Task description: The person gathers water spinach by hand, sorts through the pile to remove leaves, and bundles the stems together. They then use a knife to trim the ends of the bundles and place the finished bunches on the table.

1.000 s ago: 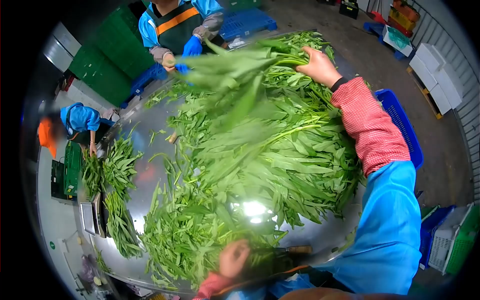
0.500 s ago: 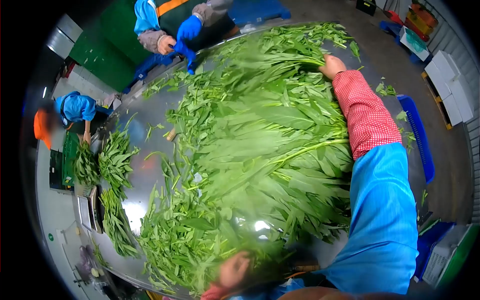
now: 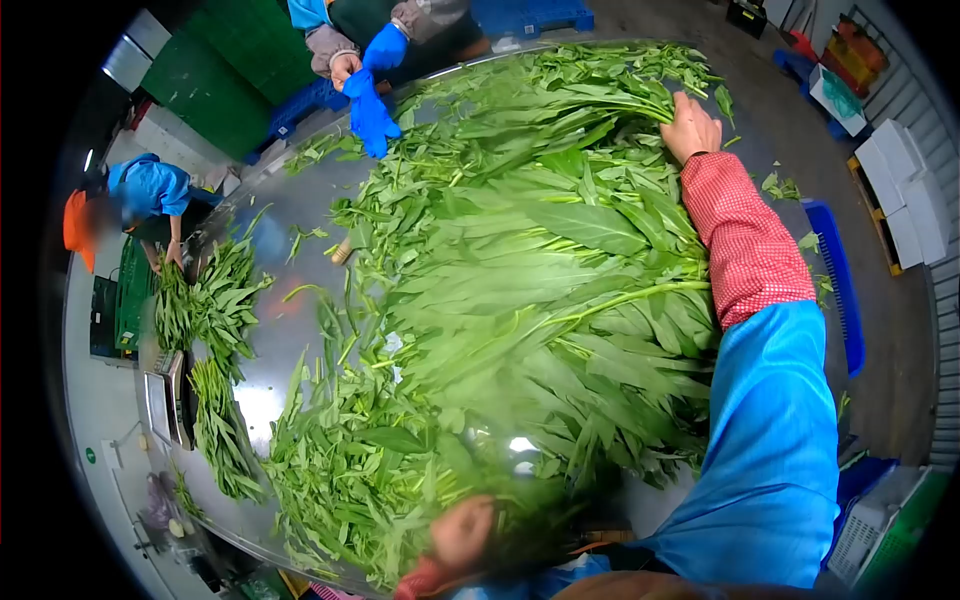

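Note:
At the upper right, my right hand (image 3: 692, 128) is closed round the stem ends of a bunch of long-leaved greens (image 3: 590, 108). My left hand (image 3: 462, 530) is near the bottom edge, low over the heap; motion blurs its fingers, and dark blurred leaves lie just right of it. Between my hands spreads a thick layer of leafy greens (image 3: 500, 300), stems mostly pointing right. Shorter loose leaves (image 3: 330, 470) cover the left and near side of the metal table (image 3: 325, 200).
Across the table a co-worker's hands (image 3: 345, 68) handle a blue glove (image 3: 370, 115). Another person in blue (image 3: 150, 200) touches bundled greens (image 3: 172, 305) at the left, near a scale (image 3: 160, 405). A blue basket (image 3: 835, 290) is at the right edge.
My right hand is slightly farther right and higher, still on the stems. The co-worker's blue glove now hangs more spread out. The person at the left has shifted the bundle slightly.

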Action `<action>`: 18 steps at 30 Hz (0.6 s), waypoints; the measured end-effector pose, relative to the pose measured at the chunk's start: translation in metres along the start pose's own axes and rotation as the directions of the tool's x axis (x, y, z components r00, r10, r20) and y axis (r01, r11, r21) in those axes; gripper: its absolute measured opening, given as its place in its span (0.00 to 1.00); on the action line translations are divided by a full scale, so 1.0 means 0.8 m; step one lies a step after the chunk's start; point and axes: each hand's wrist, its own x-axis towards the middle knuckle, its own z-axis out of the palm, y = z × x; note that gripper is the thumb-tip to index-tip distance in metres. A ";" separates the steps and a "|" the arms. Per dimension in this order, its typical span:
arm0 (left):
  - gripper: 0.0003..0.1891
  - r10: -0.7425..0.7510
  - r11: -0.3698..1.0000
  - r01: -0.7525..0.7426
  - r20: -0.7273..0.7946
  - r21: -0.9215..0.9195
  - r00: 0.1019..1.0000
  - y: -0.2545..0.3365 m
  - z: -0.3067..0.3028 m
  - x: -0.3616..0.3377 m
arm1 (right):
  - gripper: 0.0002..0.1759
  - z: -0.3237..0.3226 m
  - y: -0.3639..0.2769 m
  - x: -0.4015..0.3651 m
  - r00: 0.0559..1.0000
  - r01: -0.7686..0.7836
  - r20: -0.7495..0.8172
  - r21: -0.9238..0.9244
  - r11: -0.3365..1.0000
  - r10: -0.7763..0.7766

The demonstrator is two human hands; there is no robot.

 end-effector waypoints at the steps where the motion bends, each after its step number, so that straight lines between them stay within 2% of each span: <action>1: 0.06 0.028 1.000 -0.027 -0.020 0.011 0.999 -0.004 0.002 0.000 | 0.26 -0.018 -0.007 -0.001 0.998 0.016 -0.062 0.015 1.000 -0.015; 2: 0.06 0.032 0.999 -0.032 -0.032 0.013 0.999 -0.006 0.002 -0.001 | 0.26 -0.032 -0.010 0.000 0.988 0.077 -0.139 0.056 0.995 -0.069; 6: 0.06 0.070 0.996 -0.068 -0.036 0.057 0.997 0.011 -0.001 0.002 | 0.25 -0.122 -0.037 -0.016 0.944 0.186 -0.309 0.223 0.957 -0.111; 9: 0.07 0.059 0.998 -0.058 -0.027 0.039 0.998 0.013 -0.002 0.000 | 0.24 -0.171 -0.043 -0.056 0.987 0.148 0.006 0.391 0.908 -0.163; 10: 0.08 0.044 0.998 -0.044 -0.010 0.039 0.999 0.011 -0.003 -0.001 | 0.24 -0.173 -0.043 -0.078 0.980 0.159 0.048 0.383 0.910 -0.192; 11: 0.09 0.050 0.998 -0.050 0.004 0.042 0.999 0.015 -0.005 -0.001 | 0.27 -0.152 -0.029 -0.095 0.945 0.304 -0.012 0.402 0.864 -0.327; 12: 0.09 0.058 0.997 -0.059 0.016 0.039 0.998 0.019 -0.006 -0.002 | 0.35 -0.146 -0.024 -0.110 0.889 0.299 0.197 0.437 0.849 -0.414; 13: 0.10 0.067 0.997 -0.068 0.028 0.035 0.997 0.023 -0.008 -0.004 | 0.44 -0.139 -0.016 -0.128 0.798 0.373 0.310 0.418 0.828 -0.517; 14: 0.11 0.086 0.995 -0.088 0.032 0.046 0.996 0.025 -0.010 -0.007 | 0.51 -0.140 -0.008 -0.138 0.644 0.390 0.496 0.442 0.808 -0.582; 15: 0.12 0.105 0.993 -0.107 0.035 0.057 0.994 0.025 -0.010 -0.009 | 0.54 -0.139 -0.002 -0.161 0.682 0.428 0.431 0.421 0.800 -0.591; 17: 0.12 0.108 0.991 -0.112 0.051 0.078 0.993 0.029 -0.013 -0.014 | 0.55 -0.148 0.003 -0.172 0.680 0.420 0.424 0.444 0.791 -0.599; 18: 0.11 0.091 0.992 -0.097 0.064 0.086 0.994 0.032 -0.014 -0.016 | 0.54 -0.159 -0.003 -0.179 0.679 0.446 0.450 0.376 0.813 -0.580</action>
